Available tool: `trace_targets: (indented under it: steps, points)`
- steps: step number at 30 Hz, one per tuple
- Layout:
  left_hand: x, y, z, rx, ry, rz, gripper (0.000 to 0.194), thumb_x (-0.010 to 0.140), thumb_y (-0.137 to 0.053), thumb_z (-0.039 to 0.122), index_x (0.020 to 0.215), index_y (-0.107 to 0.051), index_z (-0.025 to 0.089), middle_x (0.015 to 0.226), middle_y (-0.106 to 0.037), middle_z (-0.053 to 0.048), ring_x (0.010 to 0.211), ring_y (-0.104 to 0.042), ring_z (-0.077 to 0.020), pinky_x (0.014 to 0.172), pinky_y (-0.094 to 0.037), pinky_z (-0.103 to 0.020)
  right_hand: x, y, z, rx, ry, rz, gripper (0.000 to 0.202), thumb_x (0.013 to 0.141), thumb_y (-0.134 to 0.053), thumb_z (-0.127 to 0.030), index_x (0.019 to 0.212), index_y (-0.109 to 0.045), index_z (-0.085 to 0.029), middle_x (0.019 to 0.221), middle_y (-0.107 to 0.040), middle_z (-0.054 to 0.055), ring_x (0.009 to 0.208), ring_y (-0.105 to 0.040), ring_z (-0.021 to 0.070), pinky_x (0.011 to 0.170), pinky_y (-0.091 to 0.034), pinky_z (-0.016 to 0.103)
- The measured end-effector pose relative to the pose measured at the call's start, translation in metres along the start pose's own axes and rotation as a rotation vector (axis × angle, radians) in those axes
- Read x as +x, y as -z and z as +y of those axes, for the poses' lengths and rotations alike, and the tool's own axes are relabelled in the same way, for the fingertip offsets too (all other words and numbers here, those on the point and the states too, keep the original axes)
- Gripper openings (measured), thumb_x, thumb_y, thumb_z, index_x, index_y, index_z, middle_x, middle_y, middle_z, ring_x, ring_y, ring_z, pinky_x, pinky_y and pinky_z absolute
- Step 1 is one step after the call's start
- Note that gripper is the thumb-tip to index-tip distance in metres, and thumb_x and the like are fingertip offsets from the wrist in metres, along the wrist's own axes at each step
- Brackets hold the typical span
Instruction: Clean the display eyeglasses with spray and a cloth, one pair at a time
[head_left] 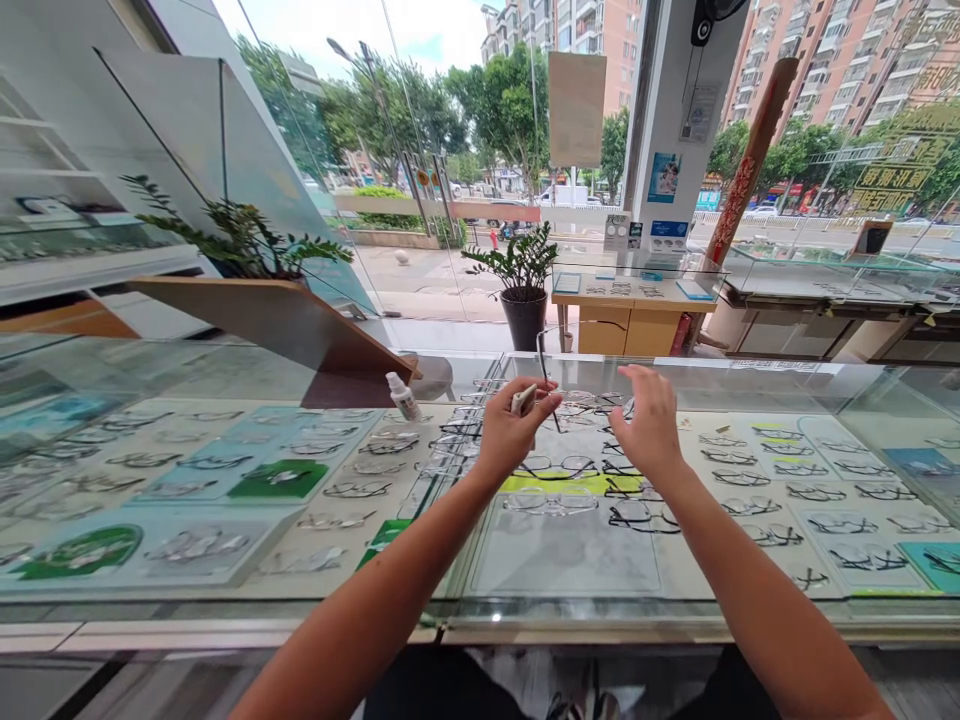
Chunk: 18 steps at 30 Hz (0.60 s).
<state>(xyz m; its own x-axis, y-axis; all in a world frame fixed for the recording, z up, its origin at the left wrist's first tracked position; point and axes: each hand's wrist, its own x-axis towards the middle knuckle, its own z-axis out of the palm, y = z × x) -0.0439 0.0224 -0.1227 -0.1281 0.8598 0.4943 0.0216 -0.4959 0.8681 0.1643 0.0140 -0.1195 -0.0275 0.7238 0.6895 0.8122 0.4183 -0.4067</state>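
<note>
I'm pinching a small pale cloth and a pair of glasses in my left hand, fingers clenched round both, held up over the glass counter so nothing is dragging on it. One temple is sticking straight up, the thin frame arcing off to the right, hard to trace against the reflections. My right hand is hovering just beside, fingers spread and loose, grasping nothing, close enough to steady the far side of the frame. A small spray bottle is lying on the counter to my left, within easy reach. Under the glass, rows of display frames are sitting on their trays.
</note>
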Motion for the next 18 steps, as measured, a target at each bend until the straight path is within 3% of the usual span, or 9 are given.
trace_targets:
  steps: [4,7,11,15,18]
  points:
    - [-0.001,0.000,0.001,-0.010,-0.023,-0.073,0.032,0.076,-0.087,0.044,0.086,-0.071,0.018,0.095,-0.077,-0.007,0.083,-0.069,-0.0159,0.076,-0.056,-0.028,0.001,0.007,-0.010,0.108,0.021,-0.050,0.039,0.087,-0.061,-0.024,0.125,-0.067,-0.018,0.133,-0.070,0.015,0.127,-0.058,0.0361,0.108,-0.047,0.056]
    - [-0.004,-0.002,0.003,0.079,-0.145,-0.151,0.024,0.081,-0.085,0.040,0.085,-0.073,0.019,0.096,-0.075,-0.007,0.095,-0.070,-0.0190,0.087,-0.056,-0.032,0.000,0.011,-0.020,0.337,0.041,-0.147,0.030,0.090,-0.065,-0.035,0.116,-0.071,-0.021,0.123,-0.075,0.012,0.120,-0.063,0.0320,0.108,-0.048,0.053]
    - [-0.006,-0.003,0.005,0.156,-0.278,-0.191,0.020,0.086,-0.081,0.040,0.087,-0.075,0.020,0.099,-0.073,-0.008,0.097,-0.069,-0.0199,0.089,-0.056,-0.033,-0.002,0.010,-0.029,0.628,-0.002,-0.260,0.024,0.093,-0.063,-0.035,0.109,-0.076,-0.024,0.116,-0.079,0.007,0.115,-0.068,0.0265,0.109,-0.050,0.048]
    - [-0.008,-0.003,0.005,0.168,-0.291,-0.218,0.025,0.085,-0.083,0.042,0.088,-0.073,0.020,0.100,-0.073,-0.009,0.097,-0.069,-0.0204,0.089,-0.056,-0.033,-0.003,0.007,-0.030,0.753,-0.078,-0.261,0.024,0.090,-0.068,-0.039,0.106,-0.079,-0.025,0.116,-0.080,0.007,0.115,-0.070,0.0259,0.109,-0.051,0.048]
    - [-0.010,-0.003,0.003,0.126,-0.209,-0.229,0.029,0.084,-0.084,0.042,0.095,-0.069,0.020,0.104,-0.073,-0.008,0.092,-0.071,-0.0181,0.086,-0.057,-0.031,-0.005,0.004,-0.031,0.762,-0.112,-0.249,0.023,0.089,-0.069,-0.039,0.104,-0.081,-0.026,0.114,-0.080,0.007,0.114,-0.070,0.0259,0.108,-0.051,0.048]
